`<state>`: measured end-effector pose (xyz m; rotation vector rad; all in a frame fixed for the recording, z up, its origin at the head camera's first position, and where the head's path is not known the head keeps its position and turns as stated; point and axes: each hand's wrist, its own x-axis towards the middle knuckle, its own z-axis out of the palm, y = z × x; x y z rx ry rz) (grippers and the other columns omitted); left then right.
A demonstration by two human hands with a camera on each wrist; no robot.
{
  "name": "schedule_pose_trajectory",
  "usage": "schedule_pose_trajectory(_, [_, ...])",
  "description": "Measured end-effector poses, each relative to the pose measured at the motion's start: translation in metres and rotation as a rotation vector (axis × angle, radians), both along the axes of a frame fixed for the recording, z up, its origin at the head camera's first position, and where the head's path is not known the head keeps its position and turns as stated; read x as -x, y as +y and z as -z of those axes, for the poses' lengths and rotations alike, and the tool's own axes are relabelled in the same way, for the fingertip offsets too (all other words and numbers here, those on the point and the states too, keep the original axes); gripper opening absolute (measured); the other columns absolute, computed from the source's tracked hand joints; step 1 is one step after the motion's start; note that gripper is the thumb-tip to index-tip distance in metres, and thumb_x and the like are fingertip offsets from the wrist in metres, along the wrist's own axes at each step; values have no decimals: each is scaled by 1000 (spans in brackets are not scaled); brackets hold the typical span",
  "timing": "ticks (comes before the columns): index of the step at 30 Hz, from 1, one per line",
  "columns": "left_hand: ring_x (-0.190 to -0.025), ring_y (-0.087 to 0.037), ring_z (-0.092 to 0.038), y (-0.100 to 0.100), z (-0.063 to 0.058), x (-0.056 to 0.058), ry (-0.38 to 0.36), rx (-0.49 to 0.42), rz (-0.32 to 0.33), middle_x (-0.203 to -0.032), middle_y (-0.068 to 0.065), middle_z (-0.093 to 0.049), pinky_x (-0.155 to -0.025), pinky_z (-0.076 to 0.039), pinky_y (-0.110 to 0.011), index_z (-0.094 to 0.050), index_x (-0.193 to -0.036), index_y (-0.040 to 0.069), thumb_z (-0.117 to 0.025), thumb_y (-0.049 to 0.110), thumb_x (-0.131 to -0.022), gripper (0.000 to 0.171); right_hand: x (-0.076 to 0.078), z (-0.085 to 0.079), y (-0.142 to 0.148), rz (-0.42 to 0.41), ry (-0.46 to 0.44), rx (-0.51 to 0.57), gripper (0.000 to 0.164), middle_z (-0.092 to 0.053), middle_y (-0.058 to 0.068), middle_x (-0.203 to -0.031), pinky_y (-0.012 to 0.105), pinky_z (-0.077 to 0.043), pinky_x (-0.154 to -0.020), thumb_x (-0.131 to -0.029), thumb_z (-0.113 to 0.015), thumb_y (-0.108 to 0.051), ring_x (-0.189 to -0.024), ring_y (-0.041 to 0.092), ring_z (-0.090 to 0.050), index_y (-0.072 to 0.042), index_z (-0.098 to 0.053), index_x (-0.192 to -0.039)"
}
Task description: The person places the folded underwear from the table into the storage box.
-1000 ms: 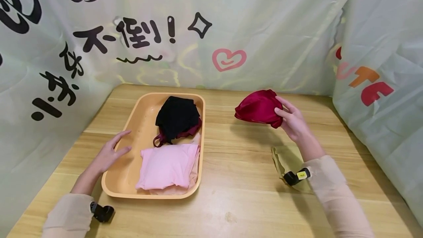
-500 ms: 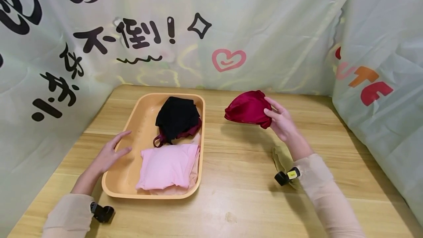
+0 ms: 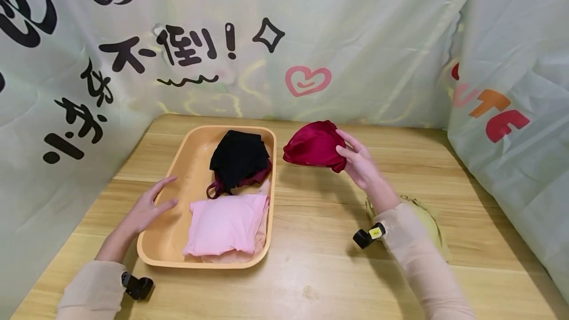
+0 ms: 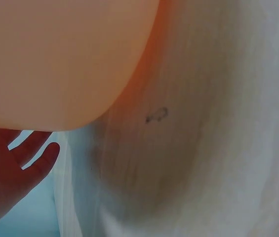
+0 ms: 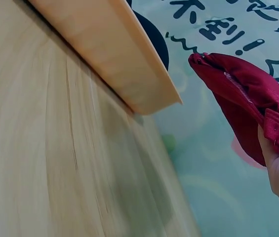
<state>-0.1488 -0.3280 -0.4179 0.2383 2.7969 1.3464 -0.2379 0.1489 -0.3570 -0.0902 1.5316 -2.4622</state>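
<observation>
My right hand (image 3: 362,164) pinches a folded dark red satin bra (image 3: 314,146) by its right end, thumb in front. The bra hangs above the table, just right of the orange tray (image 3: 272,201). In the right wrist view the red bra (image 5: 248,98) is seen from its edge, apart from the tray's wall (image 5: 114,54). At the tray's left rim my left hand (image 3: 144,209) rests with fingers spread and relaxed. Inside the tray's right half lie a black folded garment (image 3: 237,157) on a maroon one (image 3: 255,178), and a pink folded garment (image 3: 226,223) nearer me.
A yellow-green bra (image 3: 426,216) lies on the wooden table (image 3: 311,270), partly hidden under my right forearm. Bare tray floor (image 3: 178,231) shows on the left side. A printed white curtain (image 3: 378,38) closes off the back and sides.
My right hand has carried the red bra leftward, nearer the tray. More of the yellow-green bra shows to the right of my forearm. My left hand has stayed put.
</observation>
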Motion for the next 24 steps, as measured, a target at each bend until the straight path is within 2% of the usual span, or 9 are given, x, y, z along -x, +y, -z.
schedule_pose_trajectory(11, [-128, -50, -20, 0, 0, -1, -3, -16, 7, -140, -32, -26, -99, -19, -65, -31, -139, 0, -60, 13, -86, 62, 3, 4, -33, -50, 35, 63, 46, -52, 0, -116, 21, -49, -68, -93, -44, 3, -87, 9, -59, -14, -43, -135])
schedule_pose_trajectory(17, [-128, -52, -20, 1, 3, 1, 29, -34, 26, -139, -34, -27, -98, -19, -65, -34, -137, -3, -60, 12, -86, 59, 5, 6, -49, -88, 41, 76, 49, -54, 0, -114, 22, -50, -67, -93, -42, 4, -86, 10, -60, -11, -37, -139])
schedule_pose_trajectory(24, [-128, -51, -19, 1, 2, 1, 18, -41, 22, -140, -33, -26, -99, -19, -65, -33, -138, -2, -59, 13, -86, 60, 7, 10, -61, -104, 43, 86, 52, -54, 1, -113, 21, -50, -67, -93, -41, 4, -86, 10, -59, -8, -30, -142])
